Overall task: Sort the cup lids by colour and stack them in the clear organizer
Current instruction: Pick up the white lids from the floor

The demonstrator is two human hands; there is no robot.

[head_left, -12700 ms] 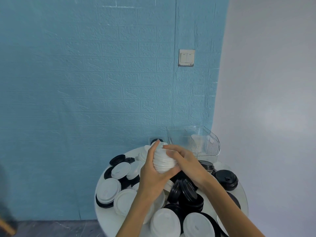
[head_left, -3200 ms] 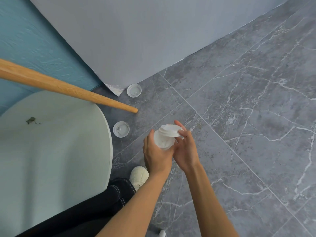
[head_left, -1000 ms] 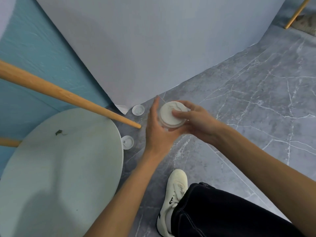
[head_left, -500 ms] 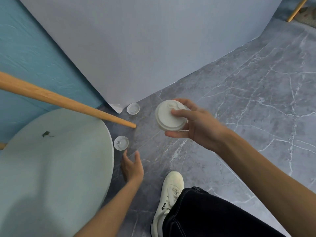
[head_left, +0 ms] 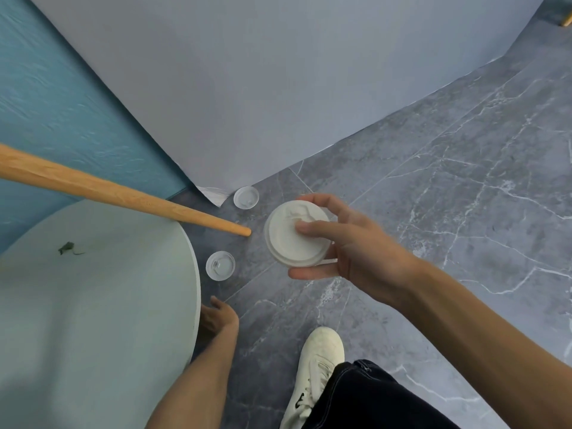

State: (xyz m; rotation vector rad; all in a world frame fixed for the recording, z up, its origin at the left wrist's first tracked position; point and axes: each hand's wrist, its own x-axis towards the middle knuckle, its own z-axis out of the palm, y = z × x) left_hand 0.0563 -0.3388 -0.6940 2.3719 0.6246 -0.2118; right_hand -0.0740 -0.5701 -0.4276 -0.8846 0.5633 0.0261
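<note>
Fingers of the right hand (head_left: 356, 252) are curled round a stack of white cup lids (head_left: 295, 238): thumb pressed flat on the top lid's face, index arched over the far rim, remaining fingers cupped under the near edge. Stack held in the air above the floor, top face tilted toward the camera. Right forearm enters from lower right, wrist roughly straight.

Round pale table (head_left: 93, 320) fills lower left, seen from underneath or at a steep angle; cannot tell which. Small green scrap (head_left: 66, 247) on its surface. Wooden table leg (head_left: 123, 193) slants from left edge down to the grey marbled floor (head_left: 433, 196), its tip near the held stack.

Left forearm reaches down beside the table rim; left hand (head_left: 218, 317) low, near the floor, fingers loosely extended and slightly apart, holding nothing. Part of it hidden behind the table edge.

White sneaker (head_left: 315, 366) and dark trouser leg (head_left: 371, 397) at bottom centre.

Two small clear lids lie on the floor: near lid (head_left: 220, 265) just beyond the left fingertips, far lid (head_left: 246, 197) at the wall corner.
</note>
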